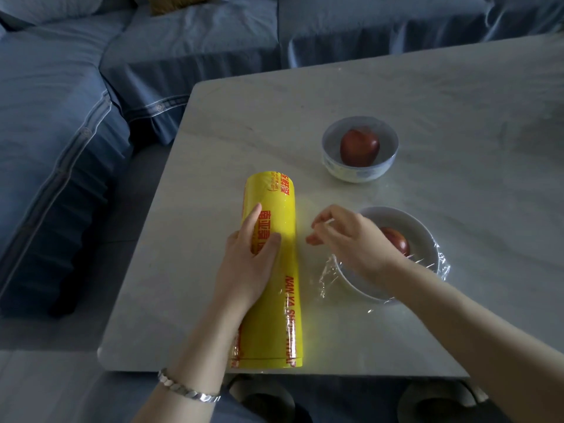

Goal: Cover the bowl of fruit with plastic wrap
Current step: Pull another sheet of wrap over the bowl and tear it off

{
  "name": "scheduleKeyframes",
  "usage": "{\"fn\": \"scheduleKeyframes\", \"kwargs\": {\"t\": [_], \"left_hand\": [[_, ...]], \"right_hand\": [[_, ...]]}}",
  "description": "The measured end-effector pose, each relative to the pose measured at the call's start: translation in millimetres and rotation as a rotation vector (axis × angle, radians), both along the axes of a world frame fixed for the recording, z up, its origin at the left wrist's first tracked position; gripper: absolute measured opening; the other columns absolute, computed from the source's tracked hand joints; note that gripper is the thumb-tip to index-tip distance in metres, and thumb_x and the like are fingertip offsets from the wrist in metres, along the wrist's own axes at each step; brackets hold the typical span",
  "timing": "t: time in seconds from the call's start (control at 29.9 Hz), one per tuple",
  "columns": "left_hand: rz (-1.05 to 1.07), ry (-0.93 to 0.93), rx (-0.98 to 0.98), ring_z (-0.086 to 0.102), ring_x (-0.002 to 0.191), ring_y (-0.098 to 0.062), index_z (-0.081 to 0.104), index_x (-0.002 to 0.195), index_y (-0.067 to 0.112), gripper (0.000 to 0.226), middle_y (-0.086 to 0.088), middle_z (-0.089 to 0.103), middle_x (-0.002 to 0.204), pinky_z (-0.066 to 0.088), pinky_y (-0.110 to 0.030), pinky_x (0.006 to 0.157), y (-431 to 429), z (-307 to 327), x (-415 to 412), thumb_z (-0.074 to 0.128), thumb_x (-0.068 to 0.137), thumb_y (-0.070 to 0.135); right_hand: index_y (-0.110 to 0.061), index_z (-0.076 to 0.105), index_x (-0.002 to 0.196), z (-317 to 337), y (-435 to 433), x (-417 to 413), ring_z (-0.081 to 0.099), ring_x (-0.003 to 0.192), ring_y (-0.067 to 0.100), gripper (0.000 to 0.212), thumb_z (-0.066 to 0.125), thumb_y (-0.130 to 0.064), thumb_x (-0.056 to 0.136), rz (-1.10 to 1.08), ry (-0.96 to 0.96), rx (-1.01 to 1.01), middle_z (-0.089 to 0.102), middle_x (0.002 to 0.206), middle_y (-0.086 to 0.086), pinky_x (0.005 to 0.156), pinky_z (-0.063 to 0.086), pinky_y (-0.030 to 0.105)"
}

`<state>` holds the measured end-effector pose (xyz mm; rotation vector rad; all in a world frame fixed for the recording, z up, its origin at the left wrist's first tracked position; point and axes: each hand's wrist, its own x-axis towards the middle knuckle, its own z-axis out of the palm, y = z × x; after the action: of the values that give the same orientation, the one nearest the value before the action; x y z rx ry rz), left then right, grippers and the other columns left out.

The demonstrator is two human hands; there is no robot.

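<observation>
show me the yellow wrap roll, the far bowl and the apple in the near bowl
yellow wrap roll [288,267], head view, on its printed label
far bowl [357,174], head view, on its front outer wall
apple in the near bowl [396,242], head view, on its visible red skin

wear: silver link bracelet, left wrist; forearms: bare, sleeveless

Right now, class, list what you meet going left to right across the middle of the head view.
Blue sofa → yellow plastic wrap roll → right hand → near bowl, film around it.
</observation>
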<state>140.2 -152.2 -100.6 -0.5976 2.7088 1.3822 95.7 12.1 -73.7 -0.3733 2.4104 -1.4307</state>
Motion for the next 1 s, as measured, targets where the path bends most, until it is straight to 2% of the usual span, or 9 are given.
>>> {"fn": "scheduleKeyframes", "kwargs": {"t": [0.07, 0.17, 0.27, 0.37, 0.5, 0.57, 0.7, 0.87, 1.0], "left_hand": [[0.053, 0.007, 0.044, 0.048, 0.122, -0.019, 0.02, 0.144, 0.038, 0.069, 0.001, 0.043, 0.141, 0.037, -0.038, 0.1, 0.8, 2.7, 1.5, 0.054, 0.086, 0.049], [0.133, -0.067, 0.046, 0.047, 0.122, -0.021, 0.018, 0.145, 0.029, 0.091, 0.0, 0.041, 0.142, 0.037, -0.037, 0.099, 3.0, 5.3, 4.2, 0.063, 0.072, 0.058], [0.102, -0.216, 0.037, 0.054, 0.113, -0.026, 0.017, 0.145, 0.029, 0.109, -0.002, 0.049, 0.132, 0.044, -0.042, 0.096, 1.7, 4.8, 12.8, 0.069, 0.056, 0.064], [0.131, -0.21, 0.158, 0.059, 0.098, -0.022, 0.031, 0.135, 0.028, 0.098, 0.003, 0.057, 0.114, 0.05, -0.045, 0.088, 1.5, 8.9, 19.2, 0.07, 0.05, 0.059], [0.193, -0.158, 0.162, 0.062, 0.092, -0.02, 0.049, 0.114, 0.027, 0.078, 0.003, 0.063, 0.104, 0.052, -0.042, 0.085, -0.1, 12.4, 11.5, 0.072, 0.045, 0.056], [0.233, -0.109, 0.171, 0.063, 0.092, -0.02, 0.052, 0.111, 0.024, 0.076, 0.001, 0.065, 0.103, 0.051, -0.04, 0.085, -1.4, 14.4, 3.9, 0.074, 0.045, 0.055], [0.247, -0.043, 0.11, 0.059, 0.101, -0.023, 0.043, 0.126, 0.02, 0.084, 0.0, 0.059, 0.112, 0.046, -0.033, 0.082, -1.5, 15.2, -12.2, 0.078, 0.057, 0.053], [0.238, -0.049, 0.045, 0.058, 0.109, -0.029, 0.036, 0.134, 0.02, 0.101, -0.006, 0.058, 0.124, 0.047, -0.045, 0.093, 0.2, 12.4, -21.0, 0.068, 0.047, 0.061], [0.265, -0.087, 0.062, 0.056, 0.111, -0.029, 0.037, 0.134, 0.018, 0.087, -0.006, 0.056, 0.126, 0.046, -0.04, 0.094, -4.5, 5.0, -26.7, 0.076, 0.064, 0.052]], "right_hand": [[-0.017, 0.064, 0.091, 7.2, -0.3, 7.6, 0.06, 0.09, 0.02, 0.032, 0.041, -0.039, 0.09, 0.325, 0.113, 0.272, 0.068, 0.093, 0.004, 0.086, 0.046, 0.029], [-0.024, 0.067, 0.093, -0.6, -7.3, 28.7, 0.05, 0.108, 0.013, 0.054, 0.03, -0.062, 0.083, 0.624, 0.294, 0.595, 0.063, 0.101, -0.001, 0.114, 0.014, 0.034], [-0.026, 0.066, 0.083, -7.5, -7.9, 35.5, 0.045, 0.115, 0.008, 0.042, 0.048, -0.063, 0.079, 0.601, 0.283, 0.561, 0.062, 0.102, -0.005, 0.116, 0.0, 0.033], [-0.027, 0.061, 0.071, -8.5, -6.7, 33.7, 0.048, 0.109, 0.008, 0.032, 0.056, -0.057, 0.077, 0.578, 0.298, 0.504, 0.064, 0.095, -0.004, 0.116, 0.0, 0.032], [-0.029, 0.041, 0.053, -5.4, -8.3, 33.2, 0.052, 0.089, 0.011, 0.035, 0.063, -0.047, 0.074, 0.521, 0.255, 0.413, 0.061, 0.082, -0.003, 0.106, 0.022, 0.024], [-0.028, 0.039, 0.05, -0.7, -9.7, 29.2, 0.051, 0.079, 0.015, 0.036, 0.066, -0.037, 0.071, 0.434, 0.225, 0.322, 0.056, 0.078, -0.003, 0.082, 0.038, 0.024], [-0.025, 0.037, 0.046, -6.3, -16.5, 14.7, 0.048, 0.071, 0.02, 0.035, 0.066, -0.025, 0.066, 0.381, 0.201, 0.312, 0.045, 0.074, -0.004, 0.062, 0.033, 0.026], [-0.025, 0.027, 0.04, -24.6, -28.0, 6.0, 0.043, 0.066, 0.025, 0.024, 0.046, -0.036, 0.051, 0.379, 0.314, 0.348, 0.031, 0.055, -0.008, 0.066, 0.028, 0.024], [-0.024, 0.024, 0.04, -33.2, -31.1, 4.6, 0.042, 0.062, 0.029, 0.025, 0.045, -0.03, 0.052, 0.333, 0.345, 0.307, 0.03, 0.05, -0.006, 0.055, 0.025, 0.025]]}}
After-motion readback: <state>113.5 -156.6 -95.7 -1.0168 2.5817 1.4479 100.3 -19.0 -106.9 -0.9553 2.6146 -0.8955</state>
